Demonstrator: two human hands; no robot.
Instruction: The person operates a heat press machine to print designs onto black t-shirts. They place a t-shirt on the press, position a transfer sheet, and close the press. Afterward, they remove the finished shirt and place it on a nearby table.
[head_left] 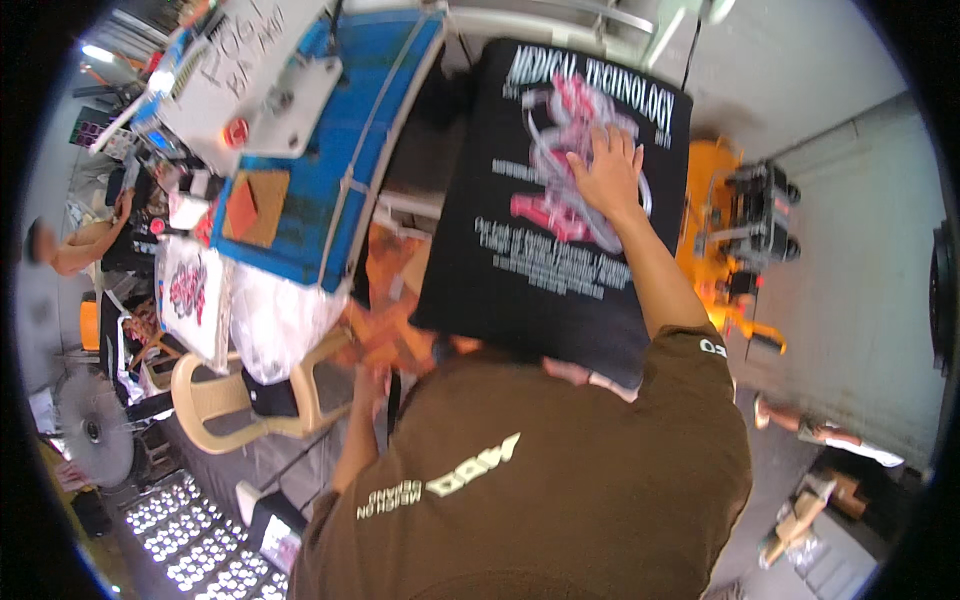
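Black printed fabric [480, 250] lies beneath the right hand [607, 178], whose fingers [615, 145] rest slightly spread on its pink-and-grey graphic [555, 135]. White lettering [590, 80] (one line of large capitals) runs beyond those fingers. The left hand [371, 385] is near a beige chair [200, 430]; the state of that hand's fingers cannot be determined.

Room over black fabric [485, 230], left side; right forearm [650, 262] (angled) bars right.

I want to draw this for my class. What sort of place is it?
Probably a shirt-printing workshop. The right hand lies on what looks like a black printed T-shirt, spread flat, and a white piece with a red-and-dark print is over to the left.
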